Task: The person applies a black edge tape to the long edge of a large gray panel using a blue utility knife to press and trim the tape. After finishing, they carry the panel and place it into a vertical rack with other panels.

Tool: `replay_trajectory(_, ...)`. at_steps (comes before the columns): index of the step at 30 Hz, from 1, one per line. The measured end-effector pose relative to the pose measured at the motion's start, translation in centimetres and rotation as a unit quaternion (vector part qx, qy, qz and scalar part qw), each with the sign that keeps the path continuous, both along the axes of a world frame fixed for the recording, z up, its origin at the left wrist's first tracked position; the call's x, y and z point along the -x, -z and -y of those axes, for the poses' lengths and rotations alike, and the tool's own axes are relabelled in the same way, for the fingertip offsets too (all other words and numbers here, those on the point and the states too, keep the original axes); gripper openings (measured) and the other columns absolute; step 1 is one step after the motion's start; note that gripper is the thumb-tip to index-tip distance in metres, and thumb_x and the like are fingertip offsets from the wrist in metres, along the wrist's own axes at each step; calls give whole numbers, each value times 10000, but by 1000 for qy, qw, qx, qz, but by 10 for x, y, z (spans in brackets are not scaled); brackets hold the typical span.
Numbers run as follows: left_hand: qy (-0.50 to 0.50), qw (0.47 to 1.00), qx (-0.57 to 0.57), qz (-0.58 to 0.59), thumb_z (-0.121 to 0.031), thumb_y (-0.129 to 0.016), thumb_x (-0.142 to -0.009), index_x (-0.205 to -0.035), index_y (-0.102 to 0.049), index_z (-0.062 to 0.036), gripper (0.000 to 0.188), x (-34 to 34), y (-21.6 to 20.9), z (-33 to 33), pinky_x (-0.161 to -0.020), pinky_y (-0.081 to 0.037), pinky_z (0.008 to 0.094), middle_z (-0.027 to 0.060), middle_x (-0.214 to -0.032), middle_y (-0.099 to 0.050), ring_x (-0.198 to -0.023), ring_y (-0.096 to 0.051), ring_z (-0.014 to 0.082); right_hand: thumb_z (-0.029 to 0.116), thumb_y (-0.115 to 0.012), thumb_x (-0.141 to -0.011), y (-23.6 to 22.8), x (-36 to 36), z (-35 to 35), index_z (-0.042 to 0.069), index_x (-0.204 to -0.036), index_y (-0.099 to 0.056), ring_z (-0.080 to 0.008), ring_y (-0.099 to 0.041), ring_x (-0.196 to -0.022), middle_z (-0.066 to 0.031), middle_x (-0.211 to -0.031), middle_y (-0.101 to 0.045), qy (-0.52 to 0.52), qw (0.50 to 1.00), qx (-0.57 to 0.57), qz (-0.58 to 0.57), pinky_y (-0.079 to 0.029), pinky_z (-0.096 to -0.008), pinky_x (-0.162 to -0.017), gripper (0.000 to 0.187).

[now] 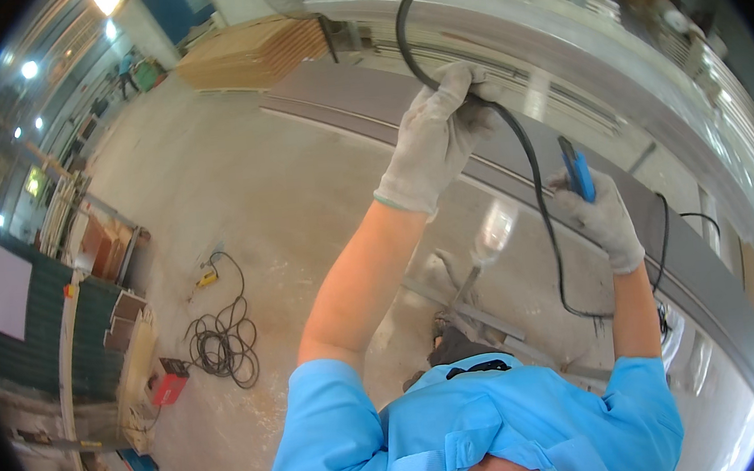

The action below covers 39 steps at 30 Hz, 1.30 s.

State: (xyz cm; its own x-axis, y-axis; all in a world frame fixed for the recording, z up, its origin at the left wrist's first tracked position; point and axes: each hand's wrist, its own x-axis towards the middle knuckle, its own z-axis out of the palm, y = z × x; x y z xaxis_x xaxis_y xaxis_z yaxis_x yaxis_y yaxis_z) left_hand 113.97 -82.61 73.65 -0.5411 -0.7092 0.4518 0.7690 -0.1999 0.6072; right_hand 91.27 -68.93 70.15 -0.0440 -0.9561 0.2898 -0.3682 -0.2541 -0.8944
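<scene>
My gloved left hand (pixel 440 131) is closed around the black cable (pixel 527 155), raised over the grey panel (pixel 508 89). My right hand (pixel 604 216) grips a blue tool (pixel 577 169) beside the cable.

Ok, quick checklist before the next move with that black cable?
1. Left hand has a closed grip on the black cable: ok.
2. Right hand grip closed on the blue-handled tool: ok.
3. Gloves on both hands: ok.
4. Cable free of kinks: ok in the loop overhead; lower run cannot tell.
5. Tool's working end in view: cannot tell, hidden by the glove.
</scene>
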Motion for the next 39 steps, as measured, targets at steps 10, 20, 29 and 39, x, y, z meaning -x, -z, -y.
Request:
replay_trajectory(10, -43, 998, -31, 34, -278, -550, -1064, -1132, -599, -46, 247, -76, 47, 89, -696, -579, 305, 106, -1025, -685, -770, -679, 201, 188, -711, -936, 12, -53, 128, 7, -1121, -671, -23, -459, -555, 20, -750, -626, -37, 996, -84, 17, -354, -206, -503, 262)
replay_trajectory(20, -163, 976, -110, 98, -168, -614, -1034, -1123, -604, -43, 155, -243, 85, 209, -660, -538, 237, 66, -1000, -672, -751, -642, 116, 57, -699, -871, 28, -100, 168, -32, -1010, -667, -87, -574, -709, -6, -772, -629, 100, 990, -101, -7, -452, -253, -661, 168)
replay_trajectory(29, -222, 950, -97, 199, -51, -692, -956, -1089, -612, -31, 156, -326, 107, 299, -699, -569, 282, 69, -948, -676, -802, -686, 164, 28, -715, -839, 44, -183, 187, -22, -973, -669, -91, -535, -749, -6, -785, -609, 233, 960, -109, -114, -460, -279, -710, 150)
replay_trajectory(39, -214, 921, -8, 326, -14, -755, -884, -1017, -676, 4, 156, -369, 136, 383, -723, -616, 326, 88, -907, -698, -790, -715, 201, -8, -723, -837, 70, -215, 249, -10, -938, -641, -146, -540, -748, -47, -793, -554, 187, 959, -35, -208, -449, -298, -697, 131)
